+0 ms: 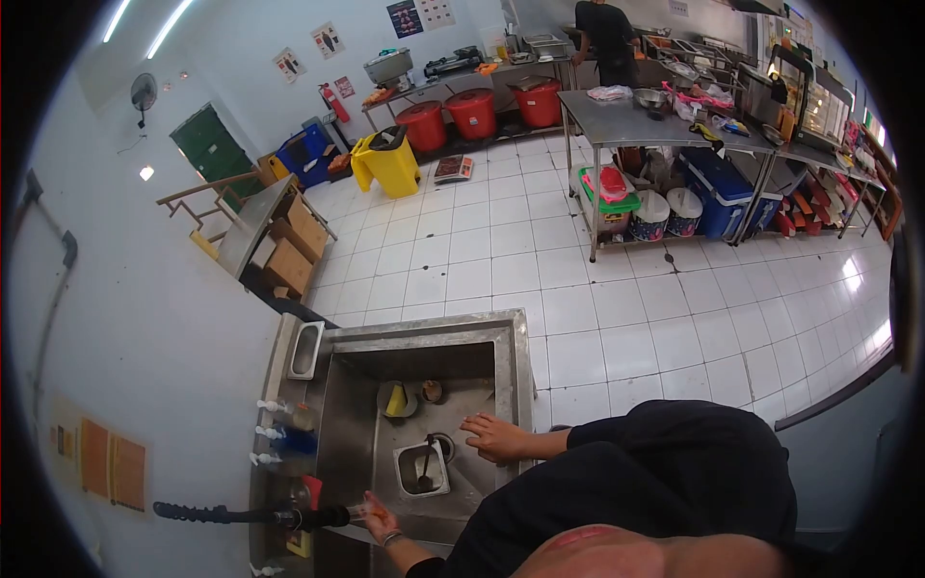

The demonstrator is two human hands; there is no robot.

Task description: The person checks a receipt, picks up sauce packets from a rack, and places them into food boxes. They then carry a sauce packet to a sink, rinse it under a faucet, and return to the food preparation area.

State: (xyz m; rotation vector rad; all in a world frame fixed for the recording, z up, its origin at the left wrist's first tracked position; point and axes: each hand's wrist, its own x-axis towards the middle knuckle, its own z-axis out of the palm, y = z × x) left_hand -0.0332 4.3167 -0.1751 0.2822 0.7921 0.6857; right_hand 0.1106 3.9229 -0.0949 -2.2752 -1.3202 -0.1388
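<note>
Both my hands are over a steel sink point(366, 453). My right hand point(496, 438) is at its right side, fingers spread and holding nothing. My left hand point(381, 517) is palm up with fingers out, at the end of a black spray tap point(308, 517). A pale clear patch between tap and palm looks like water. Inside the sink stands a small rectangular steel pan point(407, 472) with a dark-handled utensil point(425, 479) in it. Farther back, a round bowl point(412, 408) holds a yellow sponge point(396, 400), beside a brownish round object point(433, 391).
White tap handles point(270, 433) and a blue bottle point(294, 440) line the sink's left ledge, with a steel tray point(306, 351) at its far corner. Beyond are a yellow bin point(387, 164), red tubs point(470, 114), a steel table point(626, 116) and a person in black point(607, 43).
</note>
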